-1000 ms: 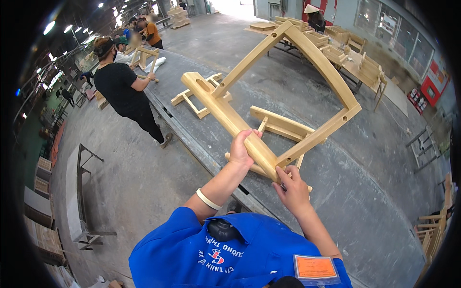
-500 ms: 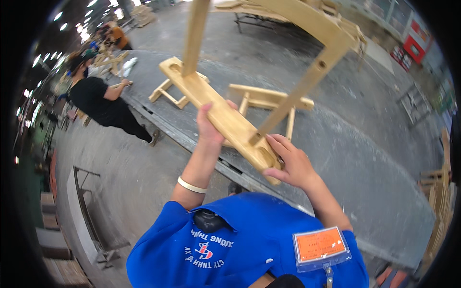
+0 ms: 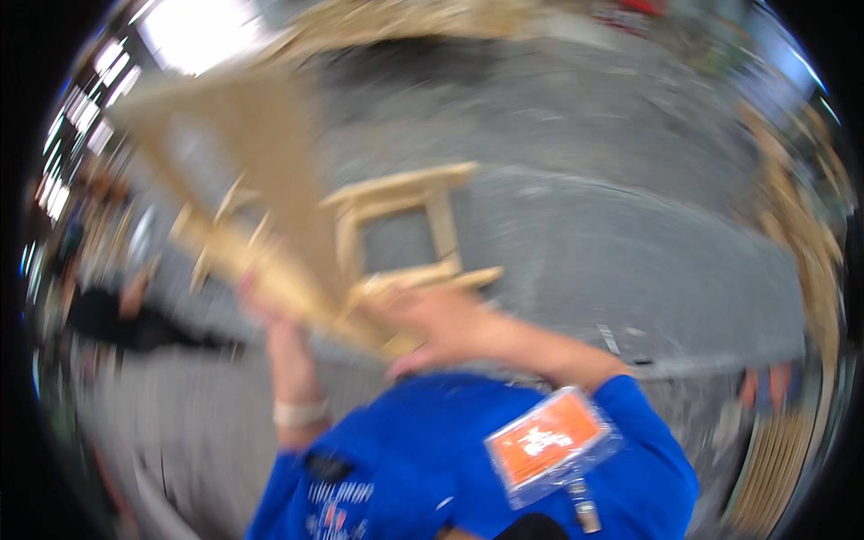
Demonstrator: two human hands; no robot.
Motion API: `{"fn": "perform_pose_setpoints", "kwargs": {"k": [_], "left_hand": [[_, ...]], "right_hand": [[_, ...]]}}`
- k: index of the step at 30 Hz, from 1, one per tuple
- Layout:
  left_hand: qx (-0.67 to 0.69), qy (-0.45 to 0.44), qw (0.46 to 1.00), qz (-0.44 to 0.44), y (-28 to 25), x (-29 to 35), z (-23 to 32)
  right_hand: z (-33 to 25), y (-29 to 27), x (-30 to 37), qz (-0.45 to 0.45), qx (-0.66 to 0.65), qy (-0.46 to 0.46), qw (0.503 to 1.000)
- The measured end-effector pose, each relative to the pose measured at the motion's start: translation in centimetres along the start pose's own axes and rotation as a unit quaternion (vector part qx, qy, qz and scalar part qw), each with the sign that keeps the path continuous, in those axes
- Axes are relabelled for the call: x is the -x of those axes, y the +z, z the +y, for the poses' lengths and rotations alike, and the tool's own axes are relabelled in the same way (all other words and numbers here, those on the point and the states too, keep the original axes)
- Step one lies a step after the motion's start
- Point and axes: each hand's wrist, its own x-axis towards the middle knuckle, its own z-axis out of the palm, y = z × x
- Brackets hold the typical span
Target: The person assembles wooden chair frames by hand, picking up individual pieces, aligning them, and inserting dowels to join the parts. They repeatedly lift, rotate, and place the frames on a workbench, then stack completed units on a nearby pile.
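Observation:
Between my hands is a pale wooden furniture frame (image 3: pixel 321 304), tilted up and away to the left, its uprights smeared by motion. My left hand (image 3: pixel 263 299) grips the long bottom rail near its middle, though its fingers are blurred. Around the near end of the same rail, my right hand (image 3: pixel 443 322) is closed, thumb on the near side. Just beyond the hands, a smaller wooden frame (image 3: pixel 407 186) with a square opening lies on the grey table. Farther left, another small wooden frame (image 3: pixel 200 270) is partly hidden behind the held one.
The grey tabletop (image 3: pixel 630 252) stretches away to the right. A person in black (image 3: pixel 112 315) stands at the left. Wooden slats (image 3: pixel 776 468) are stacked at the right edge, and more wooden parts (image 3: pixel 405 22) lie at the far side.
The view has swung to the right and blurred. The held frame has shifted left, its uprights leaning left. Both hands remain on its bottom rail.

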Motion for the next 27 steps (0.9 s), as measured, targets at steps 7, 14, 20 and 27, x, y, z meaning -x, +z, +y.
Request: {"fn": "perform_pose_setpoints", "kwargs": {"k": [7, 14, 20, 27], "left_hand": [[-0.002, 0.013, 0.995, -0.099, 2.8, 0.6, -4.3], [-0.041, 0.007, 0.996, -0.075, 5.5, 0.5, -5.8], [-0.029, 0.031, 0.996, -0.081, 7.8, -0.3, -7.9], [-0.054, 0.023, 0.991, -0.123, 9.5, -0.7, -10.0]], "right_hand": [[2.0, -1.0, 4.9, -0.024, -0.028, 0.022, 0.999], [4.0, 0.3, 9.7, 0.112, -0.097, 0.074, 0.986], [4.2, 1.1, 10.5, 0.226, -0.173, 0.156, 0.946], [4.7, 1.1, 11.7, 0.293, -0.232, 0.207, 0.904]]}}
